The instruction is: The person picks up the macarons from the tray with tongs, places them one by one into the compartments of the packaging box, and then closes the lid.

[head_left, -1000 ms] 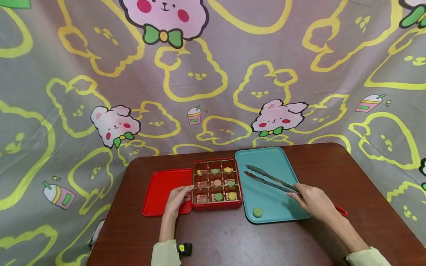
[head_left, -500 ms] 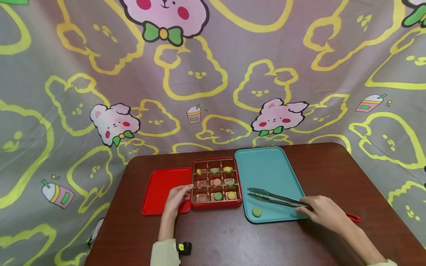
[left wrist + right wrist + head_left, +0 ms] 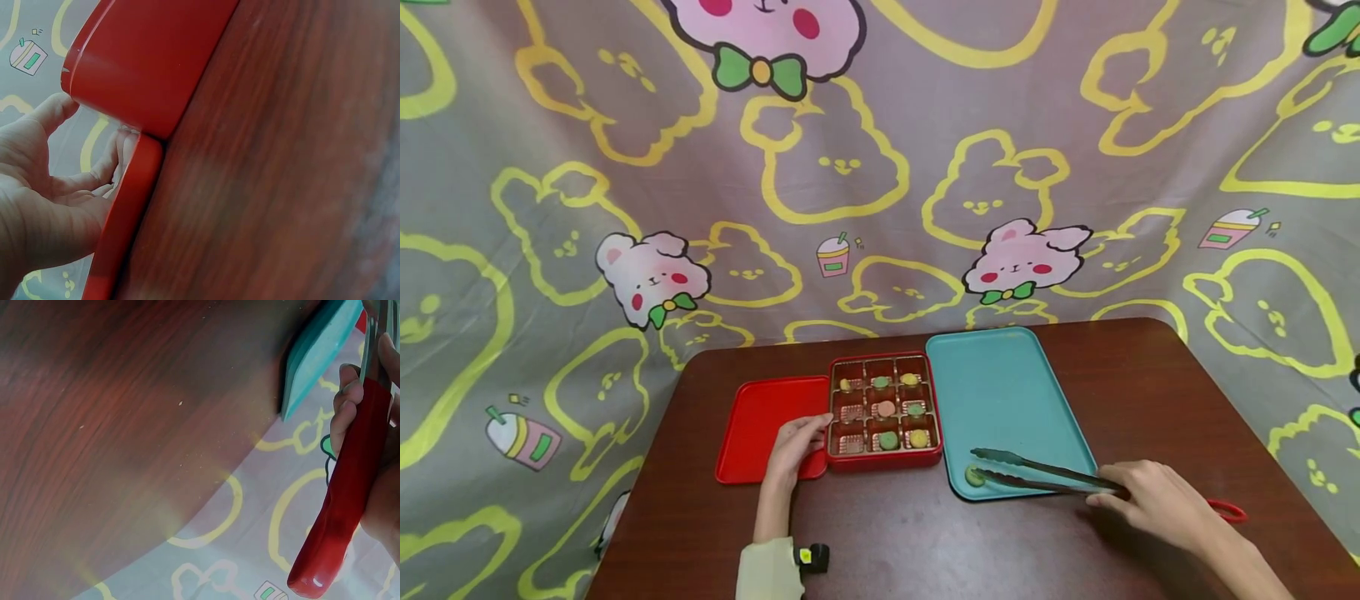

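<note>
My right hand (image 3: 1157, 500) grips a pair of tongs (image 3: 1045, 479), whose red handle (image 3: 347, 487) shows in the right wrist view. The spread tong tips reach over the near left corner of the teal tray (image 3: 1007, 392), one overlapping a green macaron (image 3: 975, 476) there. My left hand (image 3: 795, 446) rests its fingertips at the left side of a red box (image 3: 883, 460), with a finger at its rim in the left wrist view. Gold dividers split the box into several compartments; green, yellow and pink macarons (image 3: 886, 409) lie in many of them, and some at the left hold none.
A flat red lid (image 3: 760, 425) lies left of the box, under my left hand. The teal tray stands close against the box's right side. A patterned cloth (image 3: 880, 167) hangs behind the brown table (image 3: 880, 542).
My right hand has come toward me and to the right; the tong tips have swung down from the tray's middle to the green macaron. The left hand has stayed at the box.
</note>
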Tool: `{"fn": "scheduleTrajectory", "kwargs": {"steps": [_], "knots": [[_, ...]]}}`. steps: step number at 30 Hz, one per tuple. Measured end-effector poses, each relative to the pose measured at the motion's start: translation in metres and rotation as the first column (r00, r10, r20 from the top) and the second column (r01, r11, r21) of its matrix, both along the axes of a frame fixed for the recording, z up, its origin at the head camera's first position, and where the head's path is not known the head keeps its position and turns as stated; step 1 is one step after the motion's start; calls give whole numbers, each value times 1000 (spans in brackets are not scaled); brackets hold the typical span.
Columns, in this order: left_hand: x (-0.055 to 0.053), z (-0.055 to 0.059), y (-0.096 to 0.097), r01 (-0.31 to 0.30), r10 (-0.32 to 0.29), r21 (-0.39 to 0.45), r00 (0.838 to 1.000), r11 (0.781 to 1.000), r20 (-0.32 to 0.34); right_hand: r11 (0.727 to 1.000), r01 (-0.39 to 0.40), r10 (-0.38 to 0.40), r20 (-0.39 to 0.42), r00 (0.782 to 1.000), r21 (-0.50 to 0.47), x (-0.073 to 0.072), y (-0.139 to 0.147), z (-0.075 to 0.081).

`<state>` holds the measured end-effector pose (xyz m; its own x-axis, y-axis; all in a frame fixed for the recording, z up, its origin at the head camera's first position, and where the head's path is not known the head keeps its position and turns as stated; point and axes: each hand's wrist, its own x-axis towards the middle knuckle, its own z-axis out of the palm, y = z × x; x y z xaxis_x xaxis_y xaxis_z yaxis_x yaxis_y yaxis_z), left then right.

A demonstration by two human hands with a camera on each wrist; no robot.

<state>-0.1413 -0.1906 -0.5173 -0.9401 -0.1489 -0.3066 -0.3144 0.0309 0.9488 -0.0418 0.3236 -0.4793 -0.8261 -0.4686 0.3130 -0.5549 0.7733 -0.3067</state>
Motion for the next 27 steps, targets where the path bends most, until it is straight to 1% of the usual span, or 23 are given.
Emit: {"fn": "scheduleTrajectory", "kwargs": {"steps": [3,8,11,15,19,22,27], "knots": [[0,2,0,-2,2,0,1000,1000,3,1000,-2,2,14,1000,6,1,2,0],[-1,2,0,-7,7,-12,999,1000,44,1000,-4,3,12,1000,27,2,4,0],[-2,0,0,-2,2,-12,998,1000,56,999,-4,4,9,1000,43,2,5,1],[-3,0,-1,2,-1,-14,998,1000,58,999,-8,7,16,1000,53,2,6,2],[-1,2,1,-11,12,-25,998,1000,59,998,-14,12,27,1000,60,2,7,2],[0,4,1,-9,11,-28,998,1000,54,997,-14,10,45,999,75,2,8,2],[0,5,1,-4,6,-31,998,1000,60,996,-31,26,52,998,86,0,11,4]]}}
